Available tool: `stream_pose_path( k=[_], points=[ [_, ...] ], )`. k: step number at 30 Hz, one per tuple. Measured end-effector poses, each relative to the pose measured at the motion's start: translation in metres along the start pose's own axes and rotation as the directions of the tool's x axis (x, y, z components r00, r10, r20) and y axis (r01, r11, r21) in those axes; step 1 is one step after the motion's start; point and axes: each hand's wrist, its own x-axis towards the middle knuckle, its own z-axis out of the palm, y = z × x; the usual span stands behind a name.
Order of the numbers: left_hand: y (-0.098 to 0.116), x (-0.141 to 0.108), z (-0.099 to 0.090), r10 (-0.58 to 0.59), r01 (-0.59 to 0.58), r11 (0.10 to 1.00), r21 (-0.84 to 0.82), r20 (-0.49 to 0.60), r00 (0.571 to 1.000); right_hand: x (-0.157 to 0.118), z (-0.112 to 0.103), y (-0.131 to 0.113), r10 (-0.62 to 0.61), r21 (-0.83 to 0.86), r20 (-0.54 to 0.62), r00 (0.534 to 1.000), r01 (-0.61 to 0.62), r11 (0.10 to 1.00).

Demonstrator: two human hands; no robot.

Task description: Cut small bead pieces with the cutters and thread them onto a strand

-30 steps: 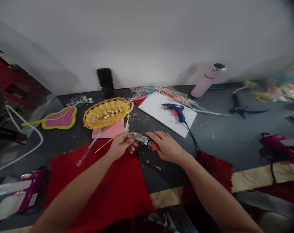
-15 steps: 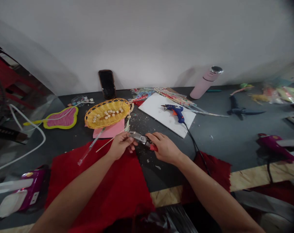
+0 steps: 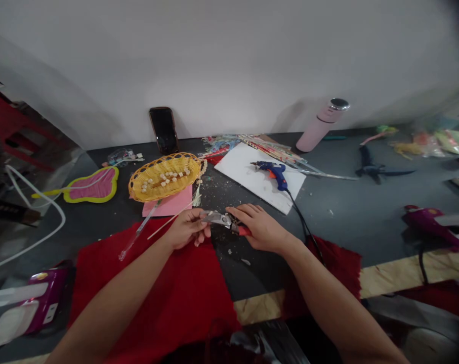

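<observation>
My right hand [image 3: 265,228] is wrapped round the red handles of a pair of pruning shears [image 3: 219,218], with the metal blades pointing left. At the blades, my left hand [image 3: 185,228] is closed in a pinch; what its fingertips hold is too small to make out. A thin pale stick [image 3: 163,227] lies just behind the left hand, near a pale tassel [image 3: 197,194]. Beyond it stands a yellow woven basket [image 3: 138,182] with several small cream pieces [image 3: 170,177] inside. Under the left forearm a red cloth [image 3: 191,288] is spread.
A blue glue gun [image 3: 275,174] rests on a white board [image 3: 237,164], its cord running toward me. Behind are a phone [image 3: 164,130], patterned strips [image 3: 269,148] and a pink bottle [image 3: 320,126]. Purple devices [image 3: 49,296] sit at both sides, with a pink-and-yellow paddle shape [image 3: 92,186] at left.
The shears' blades have tilted slightly and look closer together. Both hands stay almost in place, and the whole view has shifted a little.
</observation>
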Motion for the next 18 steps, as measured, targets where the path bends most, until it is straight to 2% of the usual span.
stream_pose_path(
  k=[8, 14, 18],
  points=[
    [-0.005, 0.001, -0.005, 0.034, -0.034, 0.999, -0.028, 0.0, 0.999, 0.002, 0.007, -0.004, -0.02, 0.037, -0.059, 0.998, 0.022, 0.999],
    [-0.008, 0.002, -0.003, 0.045, -0.047, 0.999, -0.026, -0.074, 0.996, 0.002, 0.006, -0.01, 0.018, 0.01, -0.024, 1.0, -0.017, 1.0],
    [-0.008, 0.004, 0.004, 0.134, -0.138, 0.99, -0.008, -0.163, 0.977, 0.002, 0.008, -0.011, 0.076, -0.032, -0.048, 0.996, -0.077, 0.996]
  ],
)
